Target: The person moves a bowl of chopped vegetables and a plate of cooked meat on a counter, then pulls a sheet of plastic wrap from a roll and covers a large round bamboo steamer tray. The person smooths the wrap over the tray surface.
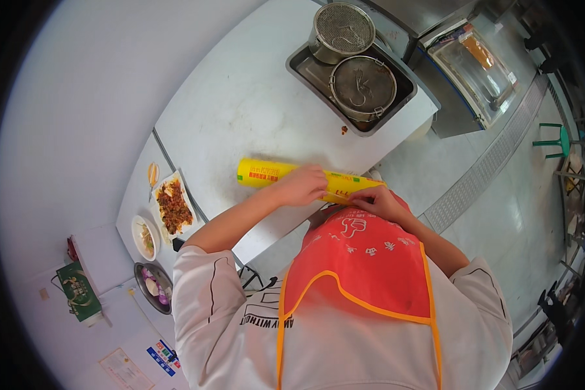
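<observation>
A long yellow roll [261, 173] with red and green print lies across the near edge of the white worktop, its right end reaching the red apron [356, 273]. My left hand [304, 185] is over the roll's middle, fingers curled onto its near side. Close to the right end, my right hand [376, 199] has its fingers bent against the roll's lower edge. The fingertips of both hands are partly hidden, and a thin, pale, shiny strip seems to run between them along the roll.
Two lidded metal mesh strainers [344, 29] stand in a dark metal tray [312, 73] at the worktop's far right. On the left are orange-handled scissors [152, 175], a tray of reddish chopped food [174, 207], a white bowl [145, 239] and a metal bowl of onions [153, 287]. A green stool [560, 141] stands right.
</observation>
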Demonstrator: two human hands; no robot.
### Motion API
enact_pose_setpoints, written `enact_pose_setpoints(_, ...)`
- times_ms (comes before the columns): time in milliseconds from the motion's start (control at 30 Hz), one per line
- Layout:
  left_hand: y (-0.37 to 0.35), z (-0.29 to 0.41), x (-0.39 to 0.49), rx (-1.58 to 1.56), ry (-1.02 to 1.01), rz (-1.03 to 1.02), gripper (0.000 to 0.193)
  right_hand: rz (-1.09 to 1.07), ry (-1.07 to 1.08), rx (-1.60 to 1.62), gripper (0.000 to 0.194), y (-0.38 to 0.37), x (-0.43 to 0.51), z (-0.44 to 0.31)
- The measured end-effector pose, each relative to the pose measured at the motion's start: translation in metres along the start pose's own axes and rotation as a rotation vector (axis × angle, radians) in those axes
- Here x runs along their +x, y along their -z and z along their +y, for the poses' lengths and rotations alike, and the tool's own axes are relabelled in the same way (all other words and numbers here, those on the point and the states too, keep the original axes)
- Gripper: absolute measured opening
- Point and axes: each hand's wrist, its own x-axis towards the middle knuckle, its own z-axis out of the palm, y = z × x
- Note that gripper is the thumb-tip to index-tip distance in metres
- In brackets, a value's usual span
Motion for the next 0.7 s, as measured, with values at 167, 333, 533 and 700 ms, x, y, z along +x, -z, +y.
enact_pose_setpoints(167,-0.012,-0.006,-0.009,0.064,0.087,0.018,0.018,0.009,0.039,0.0,0.015,0.002,0.001,-0.003)
enact_pose_setpoints(333,-0.016,-0.012,-0.025,-0.001,0.16,0.066,0.024,0.011,-0.036,0.0,0.014,0.002,0.003,-0.007)
enact_pose_setpoints(533,-0.015,-0.016,-0.029,-0.085,0.104,0.149,0.03,0.037,-0.085,-0.05,0.012,0.004,0.0,-0.011)
enact_pose_setpoints(700,-0.023,-0.013,-0.026,-0.189,0.242,0.176,0.033,0.027,-0.219,-0.066,0.015,0.011,-0.006,-0.013)
